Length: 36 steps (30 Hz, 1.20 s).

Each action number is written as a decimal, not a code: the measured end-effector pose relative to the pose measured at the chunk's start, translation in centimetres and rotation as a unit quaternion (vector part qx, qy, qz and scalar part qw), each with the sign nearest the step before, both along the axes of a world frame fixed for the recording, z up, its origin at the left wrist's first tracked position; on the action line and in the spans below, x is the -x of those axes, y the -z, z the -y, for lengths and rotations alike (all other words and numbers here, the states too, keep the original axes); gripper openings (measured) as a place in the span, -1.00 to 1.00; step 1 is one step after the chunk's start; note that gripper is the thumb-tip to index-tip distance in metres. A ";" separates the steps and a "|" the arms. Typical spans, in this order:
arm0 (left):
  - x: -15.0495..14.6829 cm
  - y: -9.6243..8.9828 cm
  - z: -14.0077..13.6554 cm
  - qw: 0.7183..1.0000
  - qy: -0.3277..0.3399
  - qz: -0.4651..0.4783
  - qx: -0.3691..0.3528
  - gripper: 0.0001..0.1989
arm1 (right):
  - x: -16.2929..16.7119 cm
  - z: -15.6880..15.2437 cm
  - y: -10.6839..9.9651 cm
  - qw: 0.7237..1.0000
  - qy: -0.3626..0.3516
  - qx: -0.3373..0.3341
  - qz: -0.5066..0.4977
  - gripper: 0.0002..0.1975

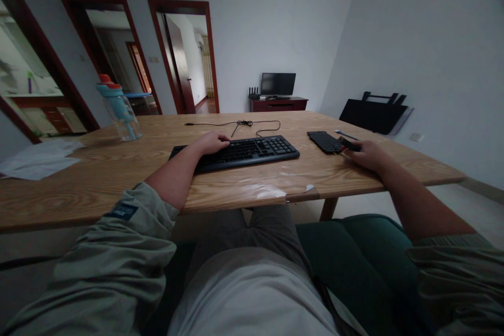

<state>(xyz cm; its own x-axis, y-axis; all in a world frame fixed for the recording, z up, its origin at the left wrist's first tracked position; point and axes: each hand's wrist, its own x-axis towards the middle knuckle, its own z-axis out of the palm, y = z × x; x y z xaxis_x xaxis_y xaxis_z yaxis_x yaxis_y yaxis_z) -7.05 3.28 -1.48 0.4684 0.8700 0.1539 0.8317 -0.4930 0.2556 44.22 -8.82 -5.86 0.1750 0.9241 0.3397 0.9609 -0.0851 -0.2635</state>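
A long black keyboard (255, 151) lies near the front of the wooden table. My left hand (210, 143) rests on its left part, palm down, with the fingers lying over the keys. Off to the right, my right hand (366, 155) has its fingers closed on a short black stick-like object (349, 144), whose exact kind I cannot make out. Just left of that hand is a dark flat piece with a key-like grid (325, 142); whether the fingers touch it is unclear. Behind it lies a thin blue stick (346, 134).
A black cable (244, 123) lies bundled behind the keyboard. At the left stand a clear bottle with a red and blue lid (120, 110) and white tissue sheets (43, 157). Clear tape (271, 189) covers part of the front edge of the table (129, 189).
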 end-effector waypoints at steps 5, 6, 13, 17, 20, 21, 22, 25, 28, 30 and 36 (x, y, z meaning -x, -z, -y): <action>-0.1 -0.1 0.2 1.000 -0.001 -0.001 0.000 -0.62 | -0.2 -0.1 0.1 1.000 -0.010 -0.009 -0.014 -0.56; -0.2 -0.2 0.3 1.000 -0.004 0.002 0.001 -0.62 | -0.3 -0.2 0.2 1.000 -0.012 -0.015 -0.016 -0.56; -0.1 -0.1 0.2 1.000 -0.008 0.007 0.007 -0.62 | -0.4 -0.3 0.3 0.999 -0.023 -0.029 -0.022 -0.60; -0.1 0.3 -0.1 1.000 0.000 0.014 0.004 -0.62 | 0.1 0.0 -0.1 0.999 -0.025 -0.026 -0.024 -0.64; -0.1 0.2 -0.3 1.000 0.008 0.018 0.005 -0.62 | 0.4 0.1 0.0 0.998 -0.005 -0.043 -0.037 -0.66; 0.0 0.0 -0.4 1.000 0.010 0.023 0.008 -0.63 | 0.4 0.1 0.0 0.997 0.001 -0.064 -0.044 -0.67; 0.4 -0.3 -0.7 0.999 0.008 0.032 0.009 -0.63 | 0.4 0.1 0.1 0.995 0.006 -0.090 -0.053 -0.69; 2.7 -1.1 -1.7 0.996 -0.024 0.080 -0.006 -0.62 | 0.5 0.1 -0.2 0.984 -0.019 -0.163 -0.075 -0.79; 6.9 -1.0 -3.0 0.987 -0.068 0.140 -0.033 -0.60 | 2.0 0.0 -2.2 0.966 -0.055 -0.223 -0.119 -0.83; 9.7 -0.3 -3.6 0.981 -0.110 0.157 -0.020 -0.59 | 4.4 -0.4 -4.6 0.946 -0.091 -0.253 -0.181 -0.80; 12.3 1.2 -3.9 0.972 -0.182 0.150 0.008 -0.66 | 17.7 -4.2 -11.4 0.852 -0.265 -0.284 -0.352 -0.81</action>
